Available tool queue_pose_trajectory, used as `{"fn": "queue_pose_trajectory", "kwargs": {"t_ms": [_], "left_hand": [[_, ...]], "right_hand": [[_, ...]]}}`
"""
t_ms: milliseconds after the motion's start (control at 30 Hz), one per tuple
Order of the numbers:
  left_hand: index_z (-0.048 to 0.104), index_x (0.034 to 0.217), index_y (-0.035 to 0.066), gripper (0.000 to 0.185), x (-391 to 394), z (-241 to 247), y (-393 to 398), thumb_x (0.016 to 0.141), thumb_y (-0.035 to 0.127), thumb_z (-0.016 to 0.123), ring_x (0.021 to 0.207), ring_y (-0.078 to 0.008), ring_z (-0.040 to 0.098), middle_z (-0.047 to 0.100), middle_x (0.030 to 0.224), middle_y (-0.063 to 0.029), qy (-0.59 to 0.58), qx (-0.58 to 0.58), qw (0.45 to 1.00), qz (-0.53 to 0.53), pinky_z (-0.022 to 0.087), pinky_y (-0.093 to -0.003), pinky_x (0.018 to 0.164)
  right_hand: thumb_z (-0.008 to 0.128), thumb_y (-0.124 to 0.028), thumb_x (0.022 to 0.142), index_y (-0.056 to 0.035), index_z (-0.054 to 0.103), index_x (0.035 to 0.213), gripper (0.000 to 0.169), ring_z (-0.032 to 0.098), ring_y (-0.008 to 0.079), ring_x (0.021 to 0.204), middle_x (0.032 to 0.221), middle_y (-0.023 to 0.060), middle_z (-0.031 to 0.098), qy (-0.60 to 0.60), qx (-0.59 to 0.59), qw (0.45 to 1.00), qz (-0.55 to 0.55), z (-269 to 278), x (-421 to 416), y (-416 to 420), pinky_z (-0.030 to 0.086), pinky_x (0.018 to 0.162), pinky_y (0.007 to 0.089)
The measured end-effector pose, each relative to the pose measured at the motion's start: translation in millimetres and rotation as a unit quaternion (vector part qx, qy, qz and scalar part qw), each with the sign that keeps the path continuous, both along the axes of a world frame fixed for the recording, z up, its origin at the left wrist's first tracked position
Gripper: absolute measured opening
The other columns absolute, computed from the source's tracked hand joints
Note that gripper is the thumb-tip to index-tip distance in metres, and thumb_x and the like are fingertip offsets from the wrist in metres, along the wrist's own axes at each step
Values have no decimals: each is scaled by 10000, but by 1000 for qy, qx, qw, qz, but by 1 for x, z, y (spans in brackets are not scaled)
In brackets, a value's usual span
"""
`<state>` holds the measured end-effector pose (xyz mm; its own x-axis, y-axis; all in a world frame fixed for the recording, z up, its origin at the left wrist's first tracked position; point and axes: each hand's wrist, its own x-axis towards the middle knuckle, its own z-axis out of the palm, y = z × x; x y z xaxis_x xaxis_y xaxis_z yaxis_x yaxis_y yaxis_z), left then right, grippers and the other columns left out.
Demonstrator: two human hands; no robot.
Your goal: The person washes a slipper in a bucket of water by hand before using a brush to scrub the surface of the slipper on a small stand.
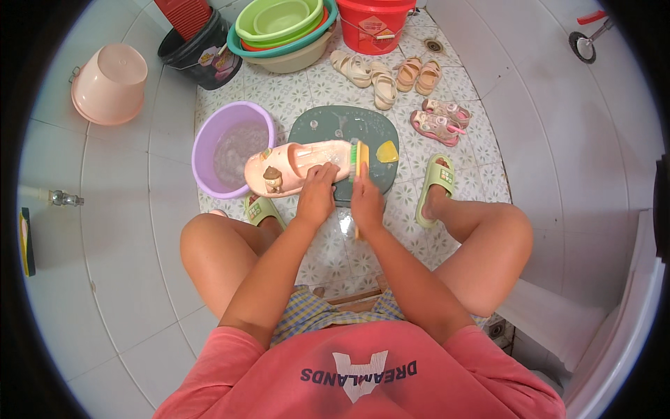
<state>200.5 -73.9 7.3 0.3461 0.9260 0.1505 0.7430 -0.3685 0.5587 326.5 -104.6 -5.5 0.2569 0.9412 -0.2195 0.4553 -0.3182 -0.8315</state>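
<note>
A pink slide slipper (269,167) with a small figure on its strap lies on its side over a dark green plastic stool (343,123), its toe reaching over the rim of a purple basin (199,157) of cloudy water. My left hand (318,193) grips the slipper near its heel. In my right hand (367,201) is a yellow scrubbing brush (362,157), its green and white bristles against the heel end. A yellow piece of soap (387,152) rests on the stool's right side. Wet spots show on the stool top.
Stacked basins (282,57), a black bucket (196,57) and a red bucket (372,26) stand at the back. Several sandals (384,86) are on the tiled floor to the right, near a floor drain (433,46). A pink bucket (112,86) hangs on the left wall above a tap (65,198).
</note>
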Motion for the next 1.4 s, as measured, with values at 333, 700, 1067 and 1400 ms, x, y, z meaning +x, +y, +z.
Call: {"fn": "queue_pose_trajectory", "kwargs": {"t_ms": [333, 700, 1067, 1400], "left_hand": [[547, 1013, 34, 355, -8, -2, 3, 681, -85, 581, 1032, -332, 489, 566, 1050, -118, -43, -10, 999, -17, 418, -410, 897], [542, 935, 37, 357, -10, 3, -1, 611, -88, 621, 970, -335, 516, 571, 958, -129, -87, -14, 994, -56, 436, -399, 819], [562, 957, 33, 321, -14, -8, 0, 660, -73, 617, 982, -333, 522, 573, 966, -129, -99, -2, 993, -69, 439, -404, 836], [571, 943, 33, 314, -13, -15, 5, 657, -93, 598, 984, -320, 530, 584, 960, -120, -96, -10, 995, -32, 447, -395, 839]], "right_hand": [[486, -303, 919, -189, 416, 1375, 475, 602, 363, 745, 817, 201, 578, -174, -71, 982, -7, 20, 34, -47, 467, 656, 446], [497, -312, 904, -197, 411, 1364, 481, 615, 383, 760, 874, 216, 596, -236, -32, 969, 72, 11, 54, 37, 470, 654, 485], [413, -246, 949, -99, 289, 1427, 515, 594, 382, 888, 944, 238, 618, 10, -58, 998, 7, 15, -12, -80, 438, 783, 439], [422, -278, 947, -79, 361, 1389, 489, 590, 397, 789, 847, 242, 601, -13, 16, 1000, -5, 13, 18, -30, 445, 679, 460]]}}
